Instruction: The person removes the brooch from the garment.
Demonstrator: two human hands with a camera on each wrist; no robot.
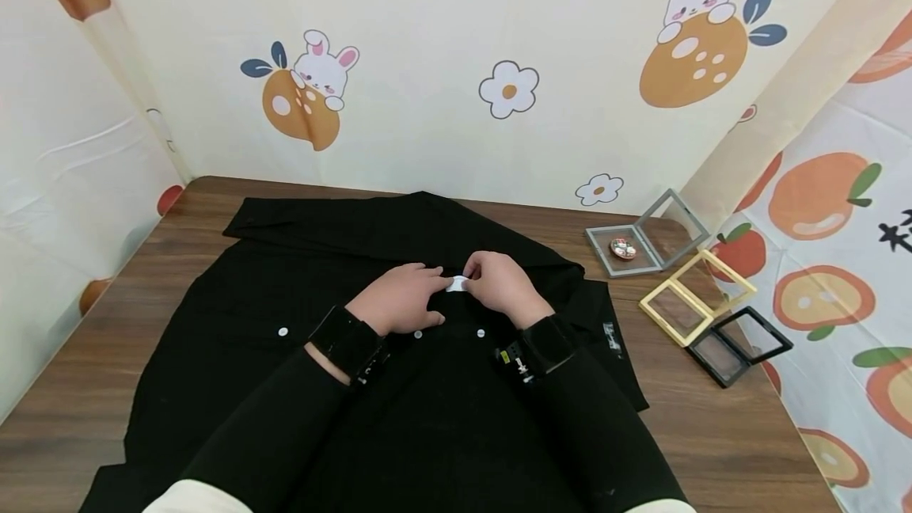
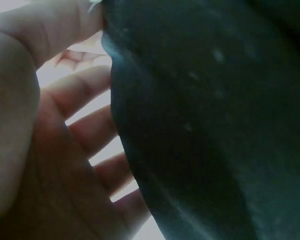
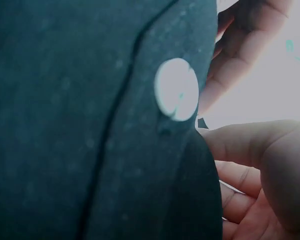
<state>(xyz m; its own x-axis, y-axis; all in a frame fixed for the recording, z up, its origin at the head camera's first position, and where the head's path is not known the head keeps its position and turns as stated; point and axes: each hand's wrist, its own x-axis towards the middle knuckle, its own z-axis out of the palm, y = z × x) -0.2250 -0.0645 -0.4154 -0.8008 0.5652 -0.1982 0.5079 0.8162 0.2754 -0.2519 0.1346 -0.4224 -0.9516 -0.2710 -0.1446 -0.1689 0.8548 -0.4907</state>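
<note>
A black garment (image 1: 235, 323) with white buttons (image 1: 418, 334) is spread face up over the table. At its upper middle sits a small white piece (image 1: 457, 284), its kind unclear. My left hand (image 1: 399, 298) lies over the cloth, fingers extended, one fingertip at the white piece's left edge and the thumb apart. Opposite, my right hand (image 1: 502, 287) pinches the right edge between thumb and bent forefinger. In the left wrist view, dark sleeve cloth (image 2: 205, 120) hides the left fingertips. A white button (image 3: 177, 90) fills the middle of the right wrist view.
A grey hinged frame (image 1: 620, 248) stands unfolded at the back right, a small round trinket (image 1: 623, 248) in it. Beside it lie a yellow frame (image 1: 677, 289) and a black frame (image 1: 720, 380). Patterned curtains (image 1: 427, 62) close off the back and sides of the wooden table (image 1: 712, 450).
</note>
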